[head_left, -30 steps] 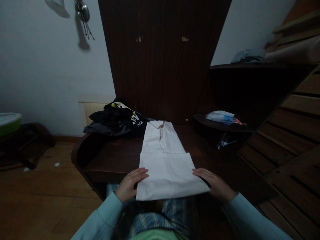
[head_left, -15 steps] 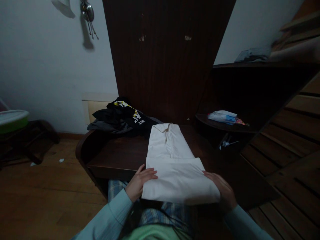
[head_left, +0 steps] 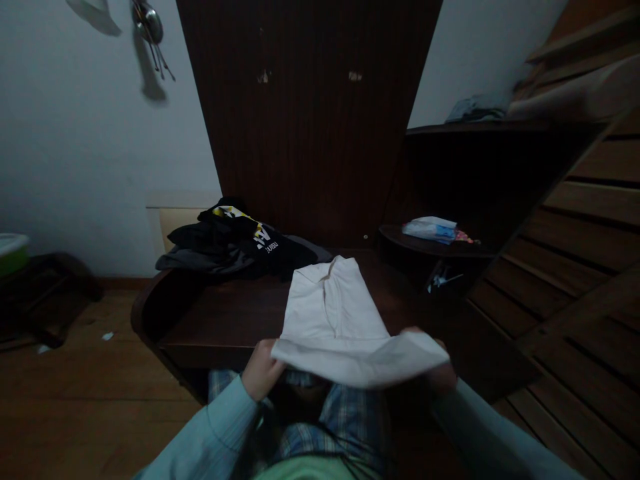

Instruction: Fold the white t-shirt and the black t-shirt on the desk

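A white garment with a collar-like far end, perhaps a shirt (head_left: 333,303), lies on the dark wooden desk (head_left: 215,310), its near part lifted off the surface. My left hand (head_left: 263,370) is closed on the left corner of that raised part. At the right corner, my right hand (head_left: 443,373) grips the cloth too, with most of its fingers hidden behind the fabric. The raised near edge sags between both hands and is slightly blurred.
Dark clothes (head_left: 235,240) with yellow and white print lie heaped at the desk's back left. A plastic packet (head_left: 431,229) rests on a small corner shelf (head_left: 450,250). Wooden slats (head_left: 580,247) rise on the right. A green tub (head_left: 13,257) stands at far left.
Both hands have gone from lying flat on the white garment to gripping its near corners. The near part has been lifted and pushed away from me. The view has shifted slightly right.
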Motion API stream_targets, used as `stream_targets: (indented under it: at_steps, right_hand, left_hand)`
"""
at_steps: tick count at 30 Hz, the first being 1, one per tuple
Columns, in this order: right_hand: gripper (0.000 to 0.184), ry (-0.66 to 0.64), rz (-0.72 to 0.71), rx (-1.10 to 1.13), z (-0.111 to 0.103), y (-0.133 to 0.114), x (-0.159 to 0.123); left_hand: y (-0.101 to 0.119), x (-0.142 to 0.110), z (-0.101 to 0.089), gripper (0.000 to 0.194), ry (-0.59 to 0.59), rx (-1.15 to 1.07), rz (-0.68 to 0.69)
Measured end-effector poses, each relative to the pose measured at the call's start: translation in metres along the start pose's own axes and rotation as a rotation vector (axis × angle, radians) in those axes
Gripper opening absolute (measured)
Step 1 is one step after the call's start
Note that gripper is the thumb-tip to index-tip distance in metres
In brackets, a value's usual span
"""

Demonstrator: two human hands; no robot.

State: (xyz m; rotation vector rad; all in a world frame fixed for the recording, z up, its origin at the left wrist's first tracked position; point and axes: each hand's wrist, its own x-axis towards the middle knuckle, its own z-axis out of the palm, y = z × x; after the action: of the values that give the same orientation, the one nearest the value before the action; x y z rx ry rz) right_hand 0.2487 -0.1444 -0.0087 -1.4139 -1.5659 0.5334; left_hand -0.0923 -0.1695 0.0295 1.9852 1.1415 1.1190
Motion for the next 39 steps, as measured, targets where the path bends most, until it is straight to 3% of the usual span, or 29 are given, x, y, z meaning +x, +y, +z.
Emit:
stream_targets:
  at_steps: [3, 6, 8, 12, 16, 18, 24, 27, 29, 32, 34, 37, 39]
  right_hand:
    - [0.038, 0.049, 0.084, 0.180, 0.014, -0.012, 0.042]
    - [0.043, -0.033, 0.239, 0.289, 0.030, -0.019, 0.084]
    - [0.043, -0.084, 0.342, 0.299, 0.035, -0.018, 0.100]
    - [0.040, -0.297, 0.418, 0.282, 0.027, -0.011, 0.095]
    - [0.038, -0.459, 0.399, 0.248, 0.014, -0.011, 0.072]
    - [0.040, -0.451, 0.343, 0.226, 0.015, -0.012, 0.063]
    - [0.037, -0.276, 0.147, 0.011, 0.025, -0.013, 0.048]
    - [0.035, -0.304, 0.089, -0.066, 0.023, -0.015, 0.038]
    - [0.036, -0.375, 0.088, -0.091, 0.019, -0.016, 0.034]
    - [0.036, -0.469, 0.164, -0.130, 0.010, -0.015, 0.040]
    - [0.033, -0.428, 0.212, -0.168, 0.005, -0.013, 0.054]
    - [0.025, -0.297, 0.157, -0.157, 0.009, -0.012, 0.084]
    - [0.022, -0.321, 0.085, -0.079, 0.020, -0.015, 0.105]
  left_hand:
    - [-0.008, 0.045, 0.003, 0.049, 0.151, -0.188, -0.279]
    - [-0.025, 0.090, 0.004, 0.051, 0.264, -0.558, -0.477]
    - [-0.037, 0.103, 0.003, 0.052, 0.207, -0.657, -0.589]
    - [-0.052, 0.083, -0.001, 0.050, 0.094, -0.637, -0.671]
    - [-0.047, 0.051, -0.003, 0.047, 0.007, -0.535, -0.614]
    - [-0.043, 0.044, 0.000, 0.048, 0.011, -0.487, -0.540]
    - [-0.045, 0.041, 0.017, 0.043, 0.183, -0.319, -0.372]
    - [-0.046, 0.032, 0.019, 0.041, 0.205, -0.221, -0.377]
    - [-0.045, 0.027, 0.016, 0.042, 0.172, -0.250, -0.450]
    - [-0.043, 0.028, 0.009, 0.046, 0.136, -0.403, -0.626]
    - [-0.043, 0.036, 0.003, 0.046, 0.169, -0.459, -0.707]
    - [-0.047, 0.055, -0.003, 0.050, 0.258, -0.440, -0.732]
    - [-0.054, 0.067, -0.002, 0.058, 0.277, -0.432, -0.713]
